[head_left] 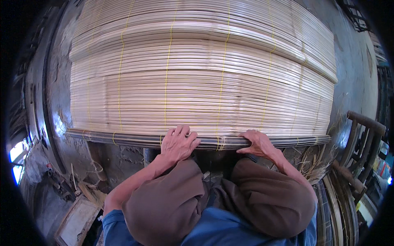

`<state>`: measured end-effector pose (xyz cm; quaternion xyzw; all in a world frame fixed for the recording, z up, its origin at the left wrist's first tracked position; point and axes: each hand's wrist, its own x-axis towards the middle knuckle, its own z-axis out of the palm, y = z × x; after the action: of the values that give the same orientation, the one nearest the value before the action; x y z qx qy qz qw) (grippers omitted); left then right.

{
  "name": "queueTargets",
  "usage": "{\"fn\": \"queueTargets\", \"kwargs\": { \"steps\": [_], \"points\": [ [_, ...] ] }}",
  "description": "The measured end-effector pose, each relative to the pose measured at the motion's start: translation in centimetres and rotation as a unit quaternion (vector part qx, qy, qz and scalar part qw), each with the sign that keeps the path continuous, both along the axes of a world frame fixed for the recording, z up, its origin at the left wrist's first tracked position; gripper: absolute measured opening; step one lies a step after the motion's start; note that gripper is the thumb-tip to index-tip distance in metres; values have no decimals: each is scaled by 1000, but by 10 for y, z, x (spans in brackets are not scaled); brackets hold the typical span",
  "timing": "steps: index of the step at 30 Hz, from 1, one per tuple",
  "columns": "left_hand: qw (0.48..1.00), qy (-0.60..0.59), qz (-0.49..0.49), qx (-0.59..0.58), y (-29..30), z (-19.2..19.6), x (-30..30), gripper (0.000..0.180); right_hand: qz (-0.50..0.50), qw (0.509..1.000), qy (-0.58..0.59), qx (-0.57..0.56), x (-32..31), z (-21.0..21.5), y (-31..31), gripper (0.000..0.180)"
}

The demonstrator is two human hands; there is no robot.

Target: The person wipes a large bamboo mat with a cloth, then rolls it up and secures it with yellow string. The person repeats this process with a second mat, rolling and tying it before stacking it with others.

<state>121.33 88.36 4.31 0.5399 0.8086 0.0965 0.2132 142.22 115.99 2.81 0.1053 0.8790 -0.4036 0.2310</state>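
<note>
A wide bamboo blind (197, 86) of thin pale slats, bound by several yellow cords, spreads out in front of me. Its near edge is wound into a narrow roll (131, 140) with a darker outer face. Left of the middle, my left hand (177, 144) is closed over this roll, fingertips curled onto its far side. My right hand (259, 143) grips the same roll farther right, its thumb on the near side and fingers over the top. A raised fold (193, 28) crosses the slats farther away.
Wooden stool-like legs (361, 143) stand at the right. Below them lies a bundle of long dark and pale strips (336, 209). A framed board (78, 219) leans at the lower left. My bent knees (164, 205) are close under the roll.
</note>
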Motion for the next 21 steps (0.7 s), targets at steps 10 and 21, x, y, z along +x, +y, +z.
{"fn": "queueTargets", "kwargs": {
  "steps": [10,21],
  "points": [
    [997,-39,4,62,21,-17,-30,35,-21,962,142,231,16,9,-40,91],
    [997,-47,65,-10,10,-7,-21,39,-60,931,214,290,20,-16,-39,59]
  ]
}}
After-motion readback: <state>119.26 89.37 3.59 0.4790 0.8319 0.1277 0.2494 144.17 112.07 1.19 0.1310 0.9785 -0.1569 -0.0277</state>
